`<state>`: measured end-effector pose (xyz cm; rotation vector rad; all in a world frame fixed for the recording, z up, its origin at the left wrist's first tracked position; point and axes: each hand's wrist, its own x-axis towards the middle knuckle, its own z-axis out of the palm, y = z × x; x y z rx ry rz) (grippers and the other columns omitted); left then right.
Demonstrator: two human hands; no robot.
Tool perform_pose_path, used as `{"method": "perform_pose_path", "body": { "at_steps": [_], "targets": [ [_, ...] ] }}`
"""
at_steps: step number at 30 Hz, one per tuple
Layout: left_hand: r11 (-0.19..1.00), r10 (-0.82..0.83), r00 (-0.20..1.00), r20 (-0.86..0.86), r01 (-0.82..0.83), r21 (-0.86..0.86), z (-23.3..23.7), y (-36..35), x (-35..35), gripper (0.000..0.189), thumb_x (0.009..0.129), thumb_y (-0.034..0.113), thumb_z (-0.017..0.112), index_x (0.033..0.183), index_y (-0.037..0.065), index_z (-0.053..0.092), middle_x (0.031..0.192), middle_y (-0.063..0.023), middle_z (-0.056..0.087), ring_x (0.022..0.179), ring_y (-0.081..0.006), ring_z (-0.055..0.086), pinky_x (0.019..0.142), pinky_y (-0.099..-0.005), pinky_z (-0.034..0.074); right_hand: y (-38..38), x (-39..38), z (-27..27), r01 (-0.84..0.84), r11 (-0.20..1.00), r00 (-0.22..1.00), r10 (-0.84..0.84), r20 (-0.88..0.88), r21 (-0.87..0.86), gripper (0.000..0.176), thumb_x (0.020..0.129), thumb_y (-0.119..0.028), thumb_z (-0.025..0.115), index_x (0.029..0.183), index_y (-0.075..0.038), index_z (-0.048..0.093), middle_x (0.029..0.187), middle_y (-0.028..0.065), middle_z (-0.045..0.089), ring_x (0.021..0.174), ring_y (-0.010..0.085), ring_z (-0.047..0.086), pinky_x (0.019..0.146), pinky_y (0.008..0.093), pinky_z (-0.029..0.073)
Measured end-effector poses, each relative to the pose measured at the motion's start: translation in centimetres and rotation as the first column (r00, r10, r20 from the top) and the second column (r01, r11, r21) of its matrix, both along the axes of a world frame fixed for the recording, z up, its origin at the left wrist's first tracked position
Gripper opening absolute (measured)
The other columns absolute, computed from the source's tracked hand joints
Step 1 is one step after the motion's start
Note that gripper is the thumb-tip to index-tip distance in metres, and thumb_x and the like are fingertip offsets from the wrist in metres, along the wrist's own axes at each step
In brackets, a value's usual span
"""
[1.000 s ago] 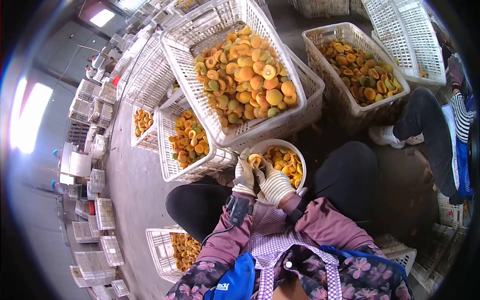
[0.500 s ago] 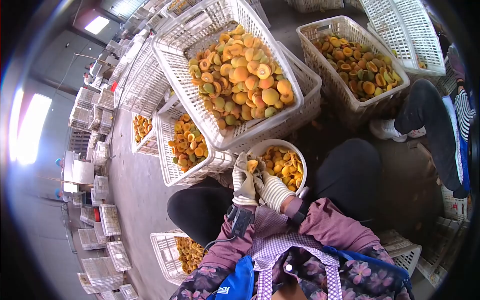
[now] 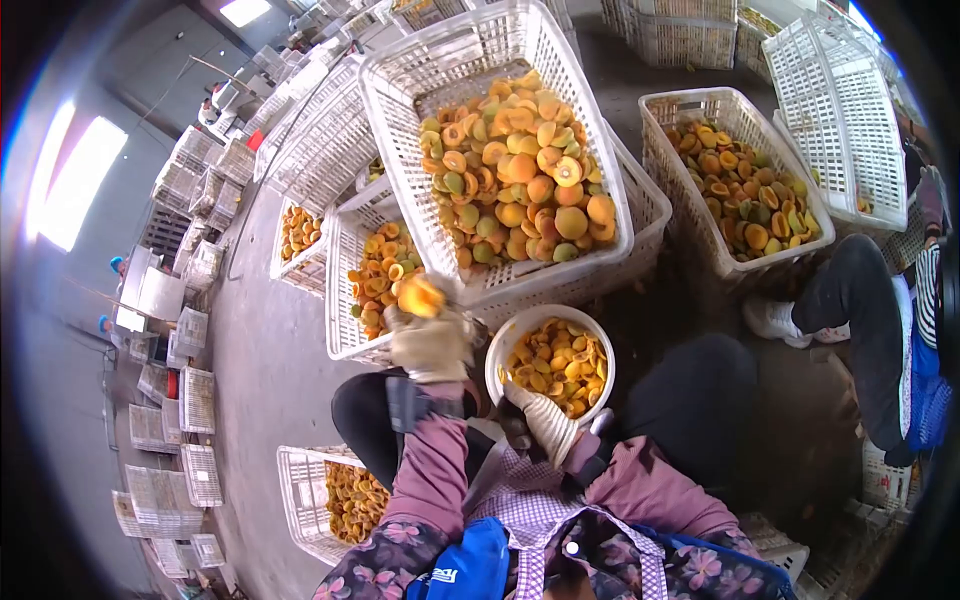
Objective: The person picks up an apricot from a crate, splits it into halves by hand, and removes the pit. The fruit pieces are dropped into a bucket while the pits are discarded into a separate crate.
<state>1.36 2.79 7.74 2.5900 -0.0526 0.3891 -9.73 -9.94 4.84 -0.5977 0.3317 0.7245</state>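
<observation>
My left hand [image 3: 432, 345], in a pale work glove and blurred by motion, is raised over the near edge of the left crate [image 3: 345, 352]. At its fingertips is an orange-yellow peach half [image 3: 420, 296], also smeared. My right hand [image 3: 548, 425], in a striped glove with dark fingertips, is closed low against the near side of a white bucket [image 3: 493, 372]. What its fingers hold, if anything, is hidden. Yellow fruit pieces [image 3: 560, 360] fill much of the bucket, which stands between my knees. Halved peaches [image 3: 378, 270] lie in the left crate.
Ahead, a large white crate [image 3: 395, 150] of peach halves rests tilted on another crate. More fruit fills a crate [image 3: 740, 268] at right, near a seated person's leg [image 3: 850, 300]. A crate [image 3: 300, 500] of brownish-orange pieces stands at lower left. Stacked crates line the left.
My hands were together beside the bucket and have separated. The left went left and up with the peach half; the right dropped slightly. The whole view has shifted.
</observation>
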Motion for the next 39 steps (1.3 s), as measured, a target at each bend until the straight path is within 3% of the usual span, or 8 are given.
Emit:
{"method": "perform_pose_path", "body": {
  "at_steps": [4, 6, 9, 16, 22, 25, 28, 39],
  "targets": [
    [0.995, -0.023, 0.906, 0.423, -0.022, 0.101, 2.0, -1.8, 8.5, 0.037, 0.089, 0.03, 0.048, 0.117, 0.006, 0.052, 0.104, -0.0129, 0.061, 0.098, -0.0242, 0.058, 0.084, -0.0378, 0.047, 0.3, 1.5, -2.2, 0.012, 0.98, 0.951, -0.072, -0.301, -0.197, 0.039, 0.086, -0.051, 0.049, 0.07, -0.015, 0.05, 0.053, -0.001, 0.045, 0.039, 0.0134, 0.039, 0.037, 0.0287, 0.032],
    [0.394, -0.245, 0.888, 0.388, 0.457, -0.797, -2.7, -2.0, 18.2, 0.033, 0.091, 0.022, 0.05, 0.118, 0.004, 0.049, 0.104, -0.0075, 0.057, 0.092, -0.0197, 0.055, 0.08, -0.0298, 0.047, 1.2, 2.2, -3.8, 0.084, 0.964, 0.97, -0.138, -0.201, -0.253, 0.039, 0.087, -0.05, 0.048, 0.069, -0.016, 0.05, 0.05, -0.0016, 0.044, 0.037, 0.0129, 0.038, 0.036, 0.0272, 0.031],
    [0.938, -0.236, 0.916, 0.326, 0.302, -0.17, -2.5, -2.2, 28.0, 0.033, 0.086, 0.014, 0.053, 0.118, 0.006, 0.049, 0.109, -0.0119, 0.056, 0.096, -0.0235, 0.055, 0.083, -0.0306, 0.044, 1.4, 2.8, -3.4, 0.13, 0.938, 0.97, -0.187, -0.154, -0.321, 0.037, 0.087, -0.047, 0.05, 0.069, -0.016, 0.052, 0.046, -0.0024, 0.041, 0.032, 0.0126, 0.037, 0.033, 0.0251, 0.03],
    [0.671, -0.051, 0.932, -0.359, 0.298, 0.679, 0.0, -4.7, 24.9, 0.054, 0.075, 0.025, 0.067, 0.122, 0.012, 0.045, 0.117, -0.02, 0.055, 0.112, -0.0362, 0.05, 0.094, -0.0423, 0.039, 1.0, 3.4, -2.8, 0.17, 0.927, 0.969, -0.219, -0.114, -0.335, 0.032, 0.088, -0.042, 0.051, 0.077, -0.012, 0.052, 0.048, -0.0003, 0.042, 0.032, 0.0128, 0.038, 0.032, 0.0259, 0.031],
    [0.771, -0.281, 0.826, -0.488, 0.497, 0.397, -4.2, -5.9, 18.2, 0.048, 0.066, 0.028, 0.07, 0.107, 0.008, 0.055, 0.107, -0.0201, 0.06, 0.099, -0.0343, 0.059, 0.084, -0.042, 0.046, 0.9, 2.9, -3.4, 0.207, 0.907, 0.966, -0.248, -0.069, -0.367, 0.032, 0.087, -0.045, 0.052, 0.078, -0.015, 0.055, 0.052, -0.0011, 0.046, 0.035, 0.0134, 0.04, 0.035, 0.027, 0.034],
    [0.877, -0.411, 0.889, -0.203, 0.324, -0.355, -7.5, -5.0, 14.2, 0.037, 0.074, 0.012, 0.067, 0.106, 0.008, 0.051, 0.085, -0.0118, 0.061, 0.074, -0.0219, 0.06, 0.065, -0.0321, 0.05, 0.4, 2.8, -3.4, 0.324, 0.838, 0.943, -0.323, 0.079, -0.438, 0.033, 0.087, -0.044, 0.052, 0.089, -0.011, 0.054, 0.054, -0.0004, 0.046, 0.038, 0.0132, 0.041, 0.035, 0.0283, 0.033],
    [0.041, -0.524, 0.852, 0.012, 0.04, -0.998, -6.5, -4.6, 6.4, 0.029, 0.082, 0.009, 0.061, 0.109, 0.01, 0.05, 0.093, -0.0083, 0.058, 0.085, -0.0179, 0.058, 0.076, -0.0318, 0.052, -0.6, 3.0, -1.3, 0.31, 0.896, 0.948, -0.315, 0.039, -0.318, 0.028, 0.09, -0.039, 0.05, 0.09, -0.011, 0.054, 0.053, -0.002, 0.045, 0.037, 0.0116, 0.04, 0.034, 0.0264, 0.032],
    [-0.018, -0.551, 0.775, -0.308, -0.381, -0.925, -5.3, -3.0, -3.6, 0.037, 0.094, 0.037, 0.043, 0.112, 0.006, 0.05, 0.104, -0.0122, 0.059, 0.089, -0.0252, 0.06, 0.081, -0.0392, 0.05, -0.5, 2.0, -2.1, 0.31, 0.922, 0.95, -0.292, 0.107, -0.231, 0.043, 0.091, -0.039, 0.049, 0.112, -0.002, 0.055, 0.096, 0.0071, 0.06, 0.082, 0.0132, 0.054, 0.071, 0.026, 0.045]
  ]
}}
